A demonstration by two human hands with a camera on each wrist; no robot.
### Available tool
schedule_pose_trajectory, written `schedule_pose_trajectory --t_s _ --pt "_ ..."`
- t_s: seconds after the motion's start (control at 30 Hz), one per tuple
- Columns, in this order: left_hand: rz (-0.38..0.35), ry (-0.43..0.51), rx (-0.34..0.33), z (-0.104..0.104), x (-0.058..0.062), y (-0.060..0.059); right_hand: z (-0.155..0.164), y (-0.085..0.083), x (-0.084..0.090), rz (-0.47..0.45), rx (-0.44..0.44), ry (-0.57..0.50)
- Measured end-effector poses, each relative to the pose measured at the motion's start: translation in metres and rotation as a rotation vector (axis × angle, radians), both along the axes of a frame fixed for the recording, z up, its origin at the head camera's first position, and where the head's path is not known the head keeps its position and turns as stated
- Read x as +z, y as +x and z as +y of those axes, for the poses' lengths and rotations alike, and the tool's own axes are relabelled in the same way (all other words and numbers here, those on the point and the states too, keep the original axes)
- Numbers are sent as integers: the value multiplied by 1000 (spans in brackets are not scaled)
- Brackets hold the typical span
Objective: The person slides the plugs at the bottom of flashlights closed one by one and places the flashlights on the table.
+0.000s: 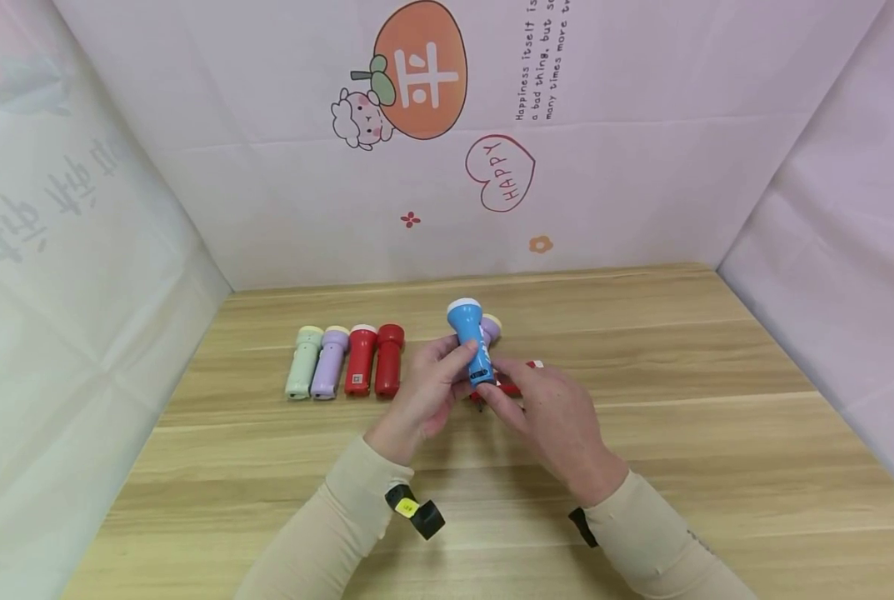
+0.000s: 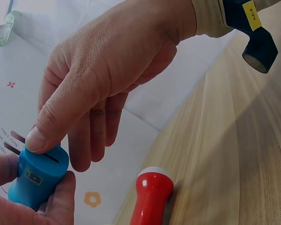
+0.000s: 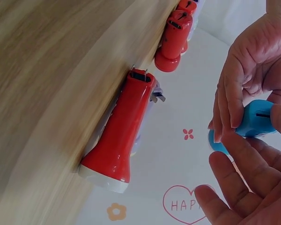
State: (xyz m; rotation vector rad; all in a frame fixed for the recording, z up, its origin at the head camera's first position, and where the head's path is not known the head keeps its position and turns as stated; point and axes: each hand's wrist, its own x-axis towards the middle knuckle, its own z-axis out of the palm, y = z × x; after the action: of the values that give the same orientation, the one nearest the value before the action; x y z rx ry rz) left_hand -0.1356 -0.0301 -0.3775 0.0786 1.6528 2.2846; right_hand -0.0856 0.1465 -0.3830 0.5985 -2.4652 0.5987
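While four flashlights point(image 1: 360, 360) lay side by side on the tabletop point(image 1: 664, 383), the left grip point(image 1: 424, 387) pinched a raised blue flashlight point(image 1: 471, 325) near the middle — the right grip point(image 1: 559, 412), fingers extended, pressed a thumb to its base.

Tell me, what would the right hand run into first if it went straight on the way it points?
The blue flashlight: the right hand points forward and leftward, its thumb at the flashlight's base. The left hand, holding it, would probably come next, though depth is unclear.
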Motion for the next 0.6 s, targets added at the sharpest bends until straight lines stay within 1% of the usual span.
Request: schedule_pose_trajectory --t_s 0.2,0.37,0.6 --pt "-2 44 0 0 2 2 -1 1 1 -50 4 -37" --pt "-11 91 10 -1 3 4 -1 1 2 -63 28 -83" --pt "-12 90 20 -2 4 6 -1 2 2 -103 46 -121"
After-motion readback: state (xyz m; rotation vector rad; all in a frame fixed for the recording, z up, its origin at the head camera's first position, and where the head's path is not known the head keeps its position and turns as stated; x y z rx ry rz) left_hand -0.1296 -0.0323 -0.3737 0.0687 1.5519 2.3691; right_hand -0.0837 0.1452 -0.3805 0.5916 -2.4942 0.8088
